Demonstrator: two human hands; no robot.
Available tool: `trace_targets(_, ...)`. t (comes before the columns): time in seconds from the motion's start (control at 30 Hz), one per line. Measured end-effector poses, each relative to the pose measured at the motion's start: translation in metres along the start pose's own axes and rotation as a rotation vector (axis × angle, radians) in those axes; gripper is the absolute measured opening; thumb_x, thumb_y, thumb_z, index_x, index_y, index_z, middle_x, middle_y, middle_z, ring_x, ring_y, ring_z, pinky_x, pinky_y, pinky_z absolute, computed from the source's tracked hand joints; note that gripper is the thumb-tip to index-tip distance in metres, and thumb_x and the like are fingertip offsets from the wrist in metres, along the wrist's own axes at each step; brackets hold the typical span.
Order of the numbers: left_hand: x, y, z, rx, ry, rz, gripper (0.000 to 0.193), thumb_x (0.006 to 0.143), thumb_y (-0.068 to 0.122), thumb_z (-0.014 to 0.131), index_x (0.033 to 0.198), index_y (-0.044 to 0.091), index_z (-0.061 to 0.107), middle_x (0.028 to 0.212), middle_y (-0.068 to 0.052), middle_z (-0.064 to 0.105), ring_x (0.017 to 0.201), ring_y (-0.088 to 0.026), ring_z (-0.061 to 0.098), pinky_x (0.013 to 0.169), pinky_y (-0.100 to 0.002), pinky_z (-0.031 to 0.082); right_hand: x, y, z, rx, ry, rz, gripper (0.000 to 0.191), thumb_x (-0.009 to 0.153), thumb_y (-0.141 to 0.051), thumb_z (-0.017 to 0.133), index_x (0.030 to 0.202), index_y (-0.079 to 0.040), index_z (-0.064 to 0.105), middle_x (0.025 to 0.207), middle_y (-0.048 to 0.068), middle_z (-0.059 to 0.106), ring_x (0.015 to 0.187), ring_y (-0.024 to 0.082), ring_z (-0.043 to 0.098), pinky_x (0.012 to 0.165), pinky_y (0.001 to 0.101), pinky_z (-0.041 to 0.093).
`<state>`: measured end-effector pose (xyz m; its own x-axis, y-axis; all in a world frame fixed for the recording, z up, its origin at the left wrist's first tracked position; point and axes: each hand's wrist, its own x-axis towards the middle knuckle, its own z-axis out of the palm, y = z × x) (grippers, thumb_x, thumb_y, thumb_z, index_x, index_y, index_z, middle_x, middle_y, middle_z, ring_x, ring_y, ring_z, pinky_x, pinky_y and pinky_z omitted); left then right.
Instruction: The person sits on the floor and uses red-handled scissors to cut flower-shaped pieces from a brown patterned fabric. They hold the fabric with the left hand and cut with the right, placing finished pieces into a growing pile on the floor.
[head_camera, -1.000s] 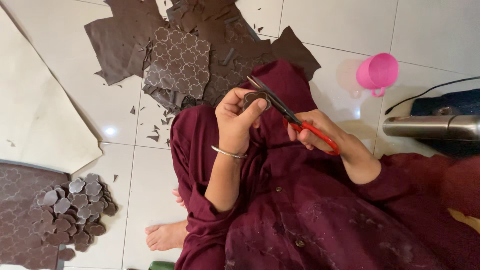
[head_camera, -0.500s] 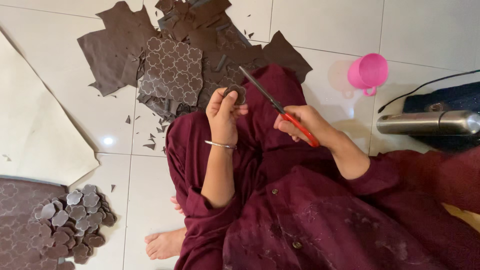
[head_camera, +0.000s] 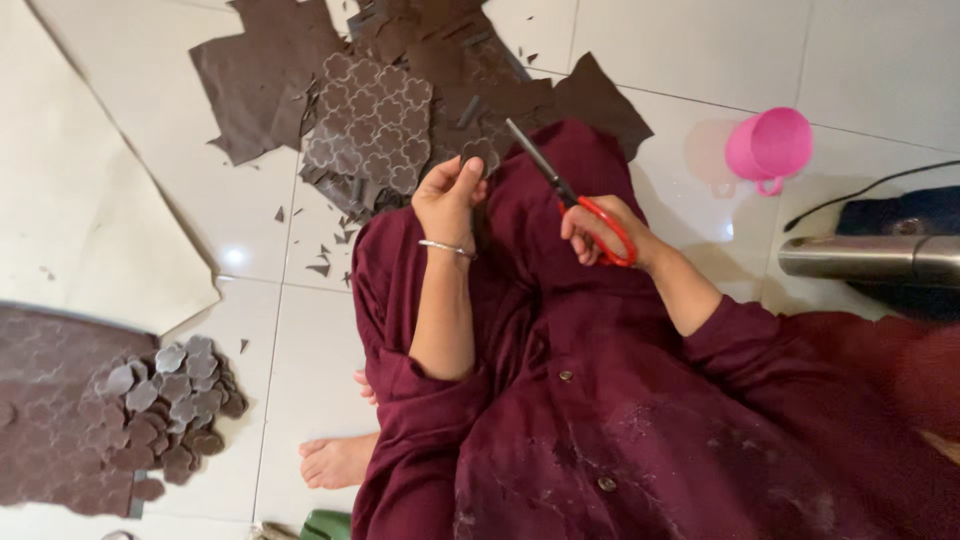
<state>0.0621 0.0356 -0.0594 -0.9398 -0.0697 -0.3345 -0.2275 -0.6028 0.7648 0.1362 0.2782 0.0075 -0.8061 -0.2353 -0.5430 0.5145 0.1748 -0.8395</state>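
The left hand (head_camera: 450, 195) pinches a small brown cut-out piece (head_camera: 482, 152) between thumb and fingertips, held up over the person's maroon lap, just beside the blade tips of the scissors (head_camera: 570, 195). The right hand (head_camera: 598, 232) is closed through the red handles, blades pointing up and left, apart from the piece. White tiled floor (head_camera: 290, 340) lies open between the lap and the pile of finished cut-outs (head_camera: 170, 400) at the lower left; the brown sheet under that pile is cut off by the frame edge. Ahead, patterned brown sheets and scraps (head_camera: 370, 130) crowd the floor up to the top edge. A pink cup (head_camera: 768, 145) lies tipped at the right; its inside cannot be made out. A metal cylinder (head_camera: 868, 258) runs off the right edge.
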Motion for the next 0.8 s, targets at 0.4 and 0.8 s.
trace_targets(0.4,0.010,0.002,0.007,-0.165,0.012,-0.106,0.023,0.095,0.007,0.070,0.114,-0.005,0.070,0.095,-0.011,0.074,0.079,-0.020,0.075,0.072,-0.030,0.062,-0.002,-0.005,-0.008,0.053,-0.025,-0.099,0.045,0.105,-0.042,0.050,0.091,-0.003,0.066,0.068,0.004,0.062,0.057,0.014,0.061,0.054,0.0291,0.055)
trace_targets(0.8,0.002,0.021,0.034,-0.109,-0.134,-0.117,0.009,0.093,0.008,0.067,0.100,0.002,0.067,0.087,-0.008,0.071,0.069,-0.016,0.069,0.060,-0.027,0.059,0.013,0.013,-0.021,0.087,-0.047,-0.118,0.052,0.108,-0.046,0.045,0.101,0.002,0.065,0.068,0.005,0.057,0.057,0.015,0.056,0.052,0.0286,0.048)
